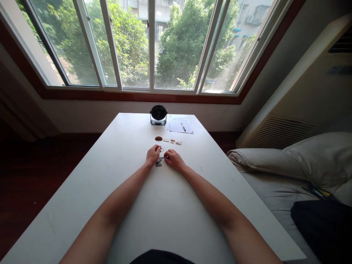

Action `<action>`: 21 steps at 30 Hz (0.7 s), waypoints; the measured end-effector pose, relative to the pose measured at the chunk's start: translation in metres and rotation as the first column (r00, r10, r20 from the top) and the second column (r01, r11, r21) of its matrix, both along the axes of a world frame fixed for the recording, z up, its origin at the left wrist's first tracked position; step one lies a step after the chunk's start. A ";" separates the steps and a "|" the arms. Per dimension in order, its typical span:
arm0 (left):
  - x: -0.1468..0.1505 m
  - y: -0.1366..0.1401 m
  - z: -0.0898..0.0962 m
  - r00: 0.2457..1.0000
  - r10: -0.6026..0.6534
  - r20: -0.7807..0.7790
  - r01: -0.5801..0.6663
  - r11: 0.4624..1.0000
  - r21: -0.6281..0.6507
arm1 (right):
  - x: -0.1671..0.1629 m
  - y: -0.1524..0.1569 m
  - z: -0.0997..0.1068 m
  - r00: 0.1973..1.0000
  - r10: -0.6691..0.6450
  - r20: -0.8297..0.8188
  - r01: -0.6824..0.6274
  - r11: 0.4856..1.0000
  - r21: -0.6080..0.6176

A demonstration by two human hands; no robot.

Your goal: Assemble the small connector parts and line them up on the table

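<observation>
My left hand (pixel 153 155) is closed over the middle of the white table (pixel 154 212), its thumb and fingertips drawn together. Whatever it pinches is too small to make out. Beside its fingertips is a small whitish round piece (pixel 162 149). To the right, my right hand (pixel 175 160) has its fingers curled together around a small dark piece whose kind I cannot tell. Between the two hands, small grey pieces (pixel 158 164) that look like toy building parts lie on the tabletop. Several cream studded pieces (pixel 166 140) sit in a row just beyond the hands.
A brown round spot (pixel 158 139), perhaps a cable hole, is left of the cream pieces. At the table's far edge stand a black round device on a stand (pixel 158 114) and papers (pixel 177 124) with a pen (pixel 183 127). A sofa (pixel 264 157) adjoins the right side.
</observation>
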State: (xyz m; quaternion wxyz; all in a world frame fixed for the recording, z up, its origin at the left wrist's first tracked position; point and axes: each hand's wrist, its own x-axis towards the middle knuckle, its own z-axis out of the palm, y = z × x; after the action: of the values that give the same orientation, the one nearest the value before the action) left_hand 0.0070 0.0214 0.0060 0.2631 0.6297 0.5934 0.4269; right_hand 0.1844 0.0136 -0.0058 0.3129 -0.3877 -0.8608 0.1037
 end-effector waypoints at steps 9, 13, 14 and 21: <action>-0.028 -0.013 0.010 0.947 -0.272 -0.172 0.272 0.962 -0.028 | 0.020 0.007 0.001 1.000 -0.017 0.019 0.017 1.000 0.006; -0.051 -0.033 0.016 0.862 -0.420 -0.285 0.440 0.898 0.010 | 0.027 0.012 -0.001 0.997 -0.038 0.065 0.038 0.999 0.013; -0.054 -0.036 0.017 0.847 -0.423 -0.323 0.454 0.891 0.023 | 0.027 0.013 -0.002 0.997 -0.032 0.073 0.032 0.999 0.010; -0.056 -0.041 0.016 0.832 -0.367 -0.416 0.431 0.900 0.068 | 0.022 0.018 -0.004 1.000 -0.005 0.022 0.005 1.000 -0.012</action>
State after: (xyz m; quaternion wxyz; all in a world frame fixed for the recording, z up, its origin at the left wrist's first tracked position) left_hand -0.0495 -0.0193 0.0216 0.1712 0.8313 0.4527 0.2732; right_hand 0.2060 0.0314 -0.0099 0.3015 -0.3929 -0.8625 0.1038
